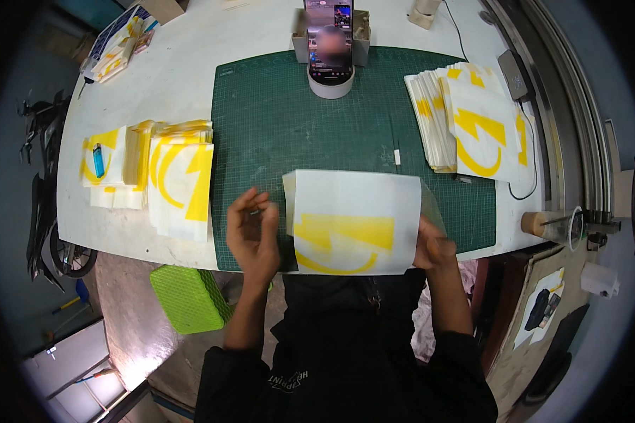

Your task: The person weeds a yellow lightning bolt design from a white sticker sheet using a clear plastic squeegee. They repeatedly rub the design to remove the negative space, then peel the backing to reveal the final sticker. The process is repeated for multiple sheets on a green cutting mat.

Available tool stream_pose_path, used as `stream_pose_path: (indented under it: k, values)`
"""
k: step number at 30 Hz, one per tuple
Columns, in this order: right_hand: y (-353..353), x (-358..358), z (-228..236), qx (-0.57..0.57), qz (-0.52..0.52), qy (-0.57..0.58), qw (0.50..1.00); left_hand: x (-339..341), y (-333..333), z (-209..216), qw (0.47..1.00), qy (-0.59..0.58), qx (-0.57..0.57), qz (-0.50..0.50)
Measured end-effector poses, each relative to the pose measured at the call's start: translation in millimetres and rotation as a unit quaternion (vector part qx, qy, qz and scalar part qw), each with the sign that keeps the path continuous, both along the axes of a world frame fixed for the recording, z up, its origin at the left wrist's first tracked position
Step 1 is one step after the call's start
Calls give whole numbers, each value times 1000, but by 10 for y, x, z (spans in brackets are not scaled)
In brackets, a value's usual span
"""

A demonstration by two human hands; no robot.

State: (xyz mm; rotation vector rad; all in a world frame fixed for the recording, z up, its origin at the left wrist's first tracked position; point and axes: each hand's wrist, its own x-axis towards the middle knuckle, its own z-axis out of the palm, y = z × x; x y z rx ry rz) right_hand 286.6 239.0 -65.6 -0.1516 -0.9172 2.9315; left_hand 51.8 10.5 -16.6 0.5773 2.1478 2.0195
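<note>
Pinching the right edge of a white decal sheet (356, 220) with a yellow bolt-and-arc design, the right hand (434, 247) grasps it over the near edge of the green cutting mat (282, 120). The left hand (252, 236) hovers just left of the sheet, fingers loosely curled and holding nothing, apart from the paper. A clear film (432, 204) peeks out just above the gripping hand. Farther right lies a fanned stack of matching decals (466, 116); well left of the free hand sit another decal pile (180, 176) and a blue lighter (98, 159). Beyond the sheet a phone (329, 39) stands propped upright.
</note>
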Motion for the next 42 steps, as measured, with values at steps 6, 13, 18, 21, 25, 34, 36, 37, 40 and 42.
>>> stream_pose_path:
  k: [6,13,18,21,25,34,36,37,40,42]
  values:
    - [8,-227,-22,-34,15,41,998,118,-118,171,939,-270,8,-212]
    - [63,-240,64,62,10,-2,998,-14,-38,196,909,-298,-31,-291]
    - [-68,-211,418,365,-17,-18,931,-147,-19,110,867,-424,117,-233]
    - [-126,-208,448,520,-73,-71,848,-188,48,38,846,-460,153,-223]
    - [-120,-224,330,553,-161,-133,807,-304,47,-66,901,-172,106,-383]
    - [-90,-505,285,401,-217,-221,862,-240,312,-19,935,-143,-70,-318]
    - [-118,-582,311,394,-234,-229,859,-199,286,-86,942,-186,-73,-268]
    - [-131,-600,314,397,-242,-238,853,-164,267,-122,945,-209,-74,-239]
    - [-151,-652,355,405,-245,-273,838,-89,308,-219,971,-109,-127,-172]
    - [-126,-658,356,415,-243,-282,831,-36,335,-139,976,-82,-137,-150]
